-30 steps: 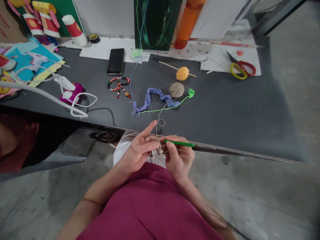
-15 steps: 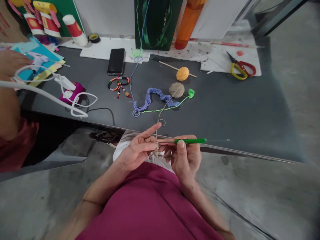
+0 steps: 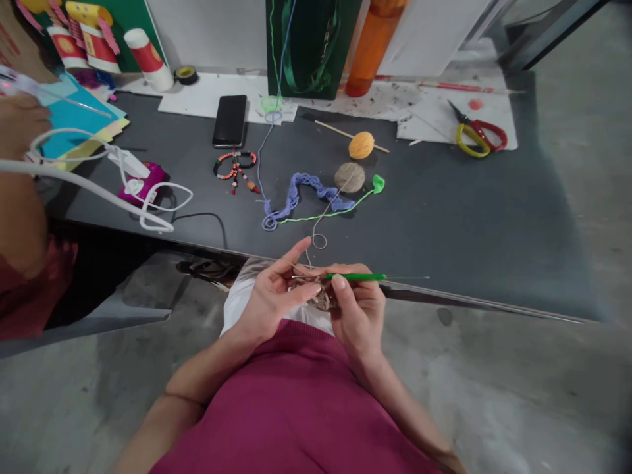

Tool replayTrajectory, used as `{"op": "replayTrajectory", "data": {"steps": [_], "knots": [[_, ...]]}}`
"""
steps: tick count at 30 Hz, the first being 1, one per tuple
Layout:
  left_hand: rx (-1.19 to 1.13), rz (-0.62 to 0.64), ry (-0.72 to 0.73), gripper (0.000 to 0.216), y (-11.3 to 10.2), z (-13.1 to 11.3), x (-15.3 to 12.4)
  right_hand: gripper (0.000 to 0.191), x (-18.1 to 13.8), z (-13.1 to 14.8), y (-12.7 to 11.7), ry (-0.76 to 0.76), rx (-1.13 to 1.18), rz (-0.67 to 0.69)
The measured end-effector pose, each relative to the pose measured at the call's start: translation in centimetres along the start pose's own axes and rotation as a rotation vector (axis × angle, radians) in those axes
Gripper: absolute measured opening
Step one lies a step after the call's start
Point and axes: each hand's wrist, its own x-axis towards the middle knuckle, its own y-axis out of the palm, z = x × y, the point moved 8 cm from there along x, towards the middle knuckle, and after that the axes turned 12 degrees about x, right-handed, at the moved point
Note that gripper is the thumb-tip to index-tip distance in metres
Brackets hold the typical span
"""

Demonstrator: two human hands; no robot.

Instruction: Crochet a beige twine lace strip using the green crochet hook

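Observation:
My left hand (image 3: 270,301) pinches a small beige crocheted piece (image 3: 322,297) with its thumb and fingers, and a tan yarn strand (image 3: 316,227) runs over its fingers. That strand rises in a slack loop to a tan yarn ball (image 3: 349,178) on the grey table (image 3: 444,224). My right hand (image 3: 359,309) grips a green-handled crochet hook (image 3: 355,277) level across the work. The hook's tip is hard to make out among the stitches.
A co-worker's arm and hand (image 3: 20,118) enter at the far left near coloured paper and a white cable (image 3: 83,178). On the table lie a black phone (image 3: 230,121), a beaded string (image 3: 236,170), a blue crocheted strip (image 3: 306,191), an orange yarn ball (image 3: 361,145) and scissors (image 3: 478,138).
The crochet hook has slid left across my work since the last frame, and my right hand has moved with it. The co-worker's arm has come in at the left edge since the oldest frame.

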Motion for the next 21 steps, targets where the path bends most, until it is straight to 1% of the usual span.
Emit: {"op": "replayTrajectory", "data": {"steps": [4,9,13,16,19,21], "knots": [[0.091,-0.050,0.046,0.076,-0.4,-0.5,-0.2,0.016,0.1,0.3,-0.1,0.006,-0.008,0.009],[0.174,-0.051,0.052,0.078,-0.3,-1.0,-0.5,0.017,0.4,0.8,-0.3,-0.009,-0.016,-0.039],[0.154,-0.030,0.027,0.076,-0.6,-0.8,-0.3,0.021,1.0,0.9,0.1,0.024,0.067,-0.043],[0.119,-0.013,-0.001,0.075,-0.9,-0.6,-0.1,0.021,1.2,1.1,0.3,0.019,0.072,-0.023],[0.086,0.002,-0.013,0.075,-0.9,-0.6,0.0,0.016,1.1,1.5,0.3,-0.014,0.008,0.007],[0.072,0.005,-0.004,0.075,-0.7,-0.6,0.1,0.009,1.0,2.0,0.2,-0.084,-0.103,0.033]]}}
